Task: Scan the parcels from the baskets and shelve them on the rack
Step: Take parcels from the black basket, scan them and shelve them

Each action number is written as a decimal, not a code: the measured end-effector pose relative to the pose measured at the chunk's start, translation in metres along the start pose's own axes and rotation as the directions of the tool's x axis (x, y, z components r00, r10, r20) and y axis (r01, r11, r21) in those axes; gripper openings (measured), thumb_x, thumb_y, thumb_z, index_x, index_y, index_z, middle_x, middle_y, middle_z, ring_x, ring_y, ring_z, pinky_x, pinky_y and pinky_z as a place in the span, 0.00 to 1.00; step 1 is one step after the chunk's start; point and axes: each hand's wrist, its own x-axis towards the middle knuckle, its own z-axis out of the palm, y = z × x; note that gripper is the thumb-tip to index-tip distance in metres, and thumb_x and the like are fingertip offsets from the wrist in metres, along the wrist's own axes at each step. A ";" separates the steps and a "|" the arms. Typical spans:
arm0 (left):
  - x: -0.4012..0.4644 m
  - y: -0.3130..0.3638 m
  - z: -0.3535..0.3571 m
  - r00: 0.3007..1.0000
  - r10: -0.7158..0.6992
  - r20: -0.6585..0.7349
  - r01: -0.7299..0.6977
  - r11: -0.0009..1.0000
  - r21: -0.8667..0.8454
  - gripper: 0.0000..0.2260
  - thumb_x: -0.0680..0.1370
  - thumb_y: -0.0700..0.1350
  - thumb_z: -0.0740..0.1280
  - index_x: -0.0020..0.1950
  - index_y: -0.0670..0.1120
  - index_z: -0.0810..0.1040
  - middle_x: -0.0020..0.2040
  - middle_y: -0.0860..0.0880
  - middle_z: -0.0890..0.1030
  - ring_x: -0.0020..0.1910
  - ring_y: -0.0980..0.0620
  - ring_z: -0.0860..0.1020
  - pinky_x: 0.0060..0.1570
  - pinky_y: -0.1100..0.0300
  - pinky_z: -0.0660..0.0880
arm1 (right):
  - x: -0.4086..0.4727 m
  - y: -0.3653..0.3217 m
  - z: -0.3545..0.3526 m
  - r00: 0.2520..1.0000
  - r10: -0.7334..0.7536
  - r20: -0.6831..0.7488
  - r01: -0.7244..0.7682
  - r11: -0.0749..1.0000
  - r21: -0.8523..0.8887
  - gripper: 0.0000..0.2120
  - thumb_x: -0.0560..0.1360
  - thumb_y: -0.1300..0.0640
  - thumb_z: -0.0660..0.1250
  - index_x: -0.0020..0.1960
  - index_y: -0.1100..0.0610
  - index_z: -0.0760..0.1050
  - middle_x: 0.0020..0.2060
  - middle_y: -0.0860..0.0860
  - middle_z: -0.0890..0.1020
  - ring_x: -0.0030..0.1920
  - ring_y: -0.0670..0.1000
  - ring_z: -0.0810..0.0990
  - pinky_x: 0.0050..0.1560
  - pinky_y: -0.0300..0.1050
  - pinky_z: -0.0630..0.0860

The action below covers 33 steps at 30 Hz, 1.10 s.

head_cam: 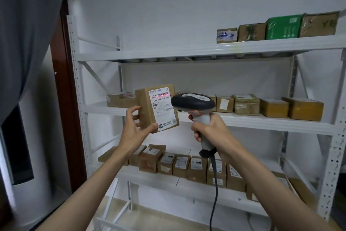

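Observation:
My left hand (134,125) grips a small brown cardboard parcel (145,107) upright in front of the white rack (206,48), its white shipping label facing me. A red scan line lies across the label's top barcode. My right hand (209,127) grips the handle of a grey and black barcode scanner (192,102), whose head points at the label from the right. The scanner's dark cable hangs down between my arms.
The rack's top shelf carries a few boxes at the right, one of them a green box (283,27). The middle shelf (243,120) and the lower shelf each hold a row of several cardboard parcels. A dark wooden door frame (64,99) stands left of the rack.

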 end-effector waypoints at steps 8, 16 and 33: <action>0.016 0.009 0.018 0.998 0.051 -0.025 -0.052 0.999 -0.013 0.34 0.73 0.47 0.78 0.69 0.60 0.60 0.71 0.51 0.72 0.65 0.52 0.73 0.51 0.68 0.71 | 0.012 -0.007 -0.032 0.998 -0.044 0.051 0.044 0.999 0.007 0.06 0.75 0.67 0.68 0.50 0.59 0.77 0.30 0.50 0.78 0.29 0.45 0.76 0.30 0.38 0.74; 0.058 0.045 0.025 0.993 0.116 -0.032 -0.117 0.993 -0.015 0.34 0.72 0.52 0.78 0.68 0.62 0.59 0.56 0.64 0.72 0.50 0.74 0.76 0.41 0.76 0.72 | 0.053 -0.034 -0.056 0.990 -0.142 -0.010 0.142 0.989 0.036 0.11 0.74 0.68 0.68 0.57 0.64 0.78 0.41 0.55 0.81 0.34 0.50 0.76 0.37 0.45 0.77; 0.255 0.138 0.069 0.975 0.222 0.000 -0.215 0.942 -0.257 0.28 0.77 0.55 0.72 0.71 0.56 0.60 0.63 0.48 0.78 0.55 0.50 0.82 0.60 0.49 0.79 | 0.206 -0.092 -0.072 0.915 -0.352 -0.198 0.330 0.934 -0.134 0.11 0.74 0.56 0.72 0.54 0.56 0.76 0.41 0.50 0.78 0.42 0.50 0.75 0.40 0.43 0.73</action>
